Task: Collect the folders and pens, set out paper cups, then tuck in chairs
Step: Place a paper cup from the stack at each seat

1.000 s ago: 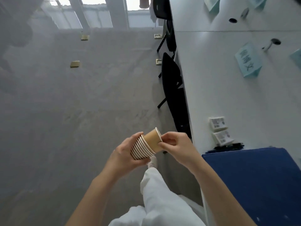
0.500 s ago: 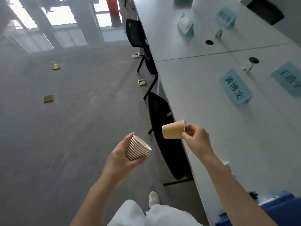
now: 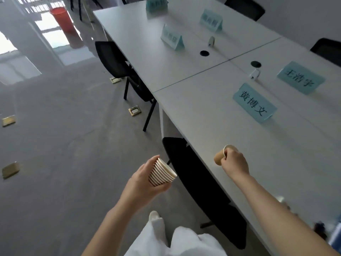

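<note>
My left hand (image 3: 142, 183) grips a stack of brown paper cups (image 3: 161, 172), held off the table's edge above the floor. A single brown paper cup (image 3: 220, 156) lies tilted in my right hand (image 3: 233, 162), which holds it by the rim over the near edge of the long white table (image 3: 203, 111). A black chair (image 3: 199, 183) is tucked under the table just below that hand. Another black chair (image 3: 118, 61) stands farther along the same side. Dark pens (image 3: 321, 230) and a blue folder corner (image 3: 336, 237) show blurred at the bottom right.
Teal name cards (image 3: 254, 102) (image 3: 300, 77) (image 3: 172, 36) (image 3: 211, 20) stand on the table, with round cable holes (image 3: 204, 53) (image 3: 255, 64) between them. Brass floor boxes (image 3: 135, 110) dot the grey floor. A red bucket (image 3: 62, 18) stands far left. More black chairs (image 3: 245, 7) line the far side.
My right hand pulled one cup off the stack and carried it right, over the table edge. The view swung up along the table; the left hand kept the stack.
</note>
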`<state>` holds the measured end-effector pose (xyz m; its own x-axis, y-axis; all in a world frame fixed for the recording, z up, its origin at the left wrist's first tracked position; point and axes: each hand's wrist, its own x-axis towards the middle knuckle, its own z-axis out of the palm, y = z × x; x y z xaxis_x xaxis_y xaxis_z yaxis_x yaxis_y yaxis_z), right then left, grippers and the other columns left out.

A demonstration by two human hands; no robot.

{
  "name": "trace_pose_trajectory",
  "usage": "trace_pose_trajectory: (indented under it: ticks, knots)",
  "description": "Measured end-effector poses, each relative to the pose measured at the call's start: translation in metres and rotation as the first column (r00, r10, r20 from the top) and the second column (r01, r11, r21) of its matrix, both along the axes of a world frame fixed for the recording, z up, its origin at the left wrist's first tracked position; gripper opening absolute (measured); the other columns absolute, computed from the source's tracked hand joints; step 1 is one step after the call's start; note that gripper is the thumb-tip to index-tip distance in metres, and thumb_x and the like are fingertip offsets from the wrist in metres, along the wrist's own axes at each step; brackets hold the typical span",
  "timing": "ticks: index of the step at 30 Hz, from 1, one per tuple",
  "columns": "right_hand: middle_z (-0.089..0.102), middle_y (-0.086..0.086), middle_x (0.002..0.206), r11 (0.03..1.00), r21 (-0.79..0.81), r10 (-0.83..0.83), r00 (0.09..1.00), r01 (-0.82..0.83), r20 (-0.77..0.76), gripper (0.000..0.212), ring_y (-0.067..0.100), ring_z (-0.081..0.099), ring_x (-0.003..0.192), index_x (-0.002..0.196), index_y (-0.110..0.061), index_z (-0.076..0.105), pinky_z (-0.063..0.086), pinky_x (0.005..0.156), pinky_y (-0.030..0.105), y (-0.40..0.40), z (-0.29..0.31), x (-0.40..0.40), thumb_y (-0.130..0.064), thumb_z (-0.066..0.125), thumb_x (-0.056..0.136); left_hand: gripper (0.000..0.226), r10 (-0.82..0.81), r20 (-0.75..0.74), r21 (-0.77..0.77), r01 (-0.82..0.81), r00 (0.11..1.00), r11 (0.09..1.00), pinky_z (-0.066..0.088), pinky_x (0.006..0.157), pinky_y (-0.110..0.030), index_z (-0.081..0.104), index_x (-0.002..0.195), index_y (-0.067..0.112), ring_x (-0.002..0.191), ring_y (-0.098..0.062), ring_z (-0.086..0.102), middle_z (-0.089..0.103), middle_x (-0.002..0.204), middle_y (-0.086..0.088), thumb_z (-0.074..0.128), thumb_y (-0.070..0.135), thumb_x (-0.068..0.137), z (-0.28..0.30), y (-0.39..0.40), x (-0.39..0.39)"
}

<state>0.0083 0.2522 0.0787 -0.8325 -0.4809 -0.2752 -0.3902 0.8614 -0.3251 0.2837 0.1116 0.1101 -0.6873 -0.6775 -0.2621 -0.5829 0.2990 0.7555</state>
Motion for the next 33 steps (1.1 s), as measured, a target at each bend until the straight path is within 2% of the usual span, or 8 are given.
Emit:
trace_pose_trajectory:
  ticks: [5,10,14,17,22,25,29,33]
  knots:
    - [0.064,0.021,0.093,0.993,0.070,-0.095,0.995,0.096,-0.010,0.011,0.038,0.062,0.089,0.076,-0.009,0.046,0.042,0.068,0.032,-0.021,-0.006,-0.020,-0.003,0.050,0.084,0.083,-0.070,0.040,0.019,0.070,0.997,0.997,0.053,0.086,-0.034,0.036,0.135,0.053,0.097,-0.010,0.059,0.056,0.113,0.013,0.079,0.049,0.064,0.001,-0.060,-0.025]
    - [0.064,0.021,0.101,0.988,0.150,-0.016,0.999,0.023,-0.044,0.017,0.037,0.061,0.095,0.096,-0.002,0.061,0.049,0.072,0.034,-0.036,-0.018,-0.034,-0.007,0.047,0.089,0.082,-0.084,0.031,0.045,0.083,0.996,0.996,0.052,0.081,-0.028,0.037,0.135,0.051,0.098,-0.007,0.058,0.056,0.113,0.015,0.080,0.047,0.066,0.001,-0.087,-0.052]
    - [0.062,0.019,0.086,0.998,0.003,-0.055,0.994,0.055,-0.098,0.010,0.038,0.060,0.086,0.073,-0.005,0.057,0.041,0.065,0.032,-0.039,-0.017,-0.037,-0.005,0.055,0.083,0.080,-0.103,0.030,0.064,0.101,0.994,0.993,0.051,0.080,-0.025,0.038,0.134,0.052,0.098,-0.004,0.057,0.055,0.113,0.017,0.081,0.044,0.066,0.004,-0.096,-0.072]
    - [0.070,0.017,0.089,0.990,-0.141,-0.017,0.997,0.006,-0.078,0.011,0.035,0.065,0.087,0.089,-0.002,0.069,0.048,0.075,0.033,-0.048,-0.001,-0.032,-0.004,0.061,0.081,0.081,-0.105,0.038,0.061,0.102,0.994,0.993,0.049,0.077,-0.022,0.037,0.135,0.053,0.098,-0.004,0.057,0.055,0.113,0.018,0.080,0.046,0.067,0.007,-0.105,-0.085]
    - [0.073,-0.004,0.086,0.920,-0.391,0.122,0.973,-0.037,0.195,0.012,0.008,0.067,0.078,0.094,-0.015,0.072,0.045,0.075,0.009,-0.095,0.046,-0.012,-0.012,0.066,0.084,0.089,-0.129,0.055,0.058,0.126,0.990,0.990,0.053,0.090,-0.036,0.031,0.134,0.061,0.105,-0.011,0.057,0.053,0.118,0.018,0.069,0.063,0.054,0.006,-0.118,-0.103]
    - [0.072,-0.013,0.085,0.873,-0.484,0.248,0.905,-0.054,0.346,0.012,-0.003,0.066,0.080,0.095,-0.023,0.072,0.047,0.076,0.005,-0.129,0.063,-0.001,-0.018,0.068,0.085,0.092,-0.131,0.069,0.018,0.130,0.989,0.991,0.049,0.096,-0.036,0.028,0.136,0.062,0.111,-0.010,0.054,0.053,0.122,0.019,0.067,0.066,0.052,0.004,-0.127,-0.106]
    - [0.074,-0.007,0.096,0.835,-0.543,0.427,0.727,-0.088,0.538,0.020,0.000,0.069,0.091,0.103,-0.021,0.071,0.053,0.088,0.020,-0.171,0.065,0.009,-0.018,0.067,0.084,0.092,-0.136,0.079,0.005,0.136,0.988,0.991,0.050,0.093,-0.035,0.026,0.136,0.062,0.109,-0.004,0.056,0.053,0.123,0.022,0.068,0.066,0.055,-0.001,-0.145,-0.102]
    - [0.075,-0.002,0.099,0.828,-0.544,0.480,0.672,-0.135,0.564,0.029,0.004,0.070,0.094,0.108,-0.014,0.070,0.055,0.091,0.030,-0.211,0.060,0.016,-0.007,0.064,0.081,0.091,-0.139,0.089,-0.006,0.140,0.986,0.990,0.052,0.088,-0.033,0.026,0.138,0.060,0.103,-0.004,0.057,0.054,0.118,0.023,0.066,0.067,0.056,-0.004,-0.175,-0.097]
